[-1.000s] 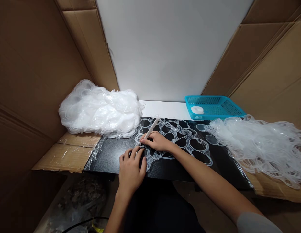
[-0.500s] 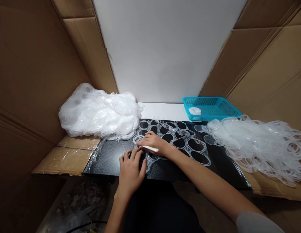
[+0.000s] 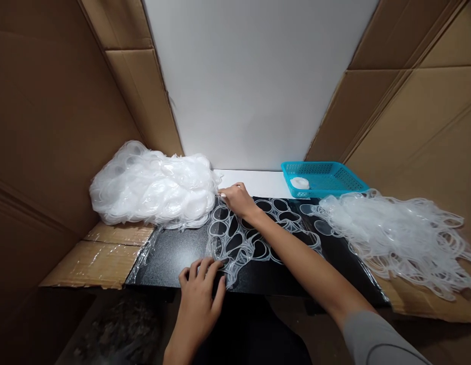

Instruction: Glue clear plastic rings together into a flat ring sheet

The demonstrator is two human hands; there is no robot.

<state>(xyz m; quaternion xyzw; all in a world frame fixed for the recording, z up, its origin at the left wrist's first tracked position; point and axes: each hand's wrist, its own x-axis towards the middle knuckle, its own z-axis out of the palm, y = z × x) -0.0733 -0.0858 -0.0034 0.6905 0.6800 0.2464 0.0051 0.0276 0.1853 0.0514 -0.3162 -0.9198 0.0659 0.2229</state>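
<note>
A clear plastic sheet with round cut-outs (image 3: 238, 243) lies on the black tabletop (image 3: 174, 253) in front of me. My left hand (image 3: 200, 291) rests at its near left corner, fingers spread and fingertips on the sheet's edge. Over the far left part of the sheet, my right hand (image 3: 237, 198) is closed, thumb and fingers pinched together. A small white bit shows at those fingertips; what it belongs to is hidden. Just left of my right hand is a big heap of translucent white plastic rings and sheets (image 3: 155, 187).
A blue plastic basket (image 3: 326, 193) at the back right holds a white round piece (image 3: 300, 183). To the right, another pile of ring-cut plastic sheets (image 3: 395, 233) overhangs brown cardboard (image 3: 418, 304). Cardboard walls (image 3: 49, 126) and a white panel (image 3: 254, 91) enclose the table.
My right hand has moved away from me to the sheet's far left; the white flat piece under it is no longer seen whole. My left hand stays near the front edge. The view has tilted slightly.
</note>
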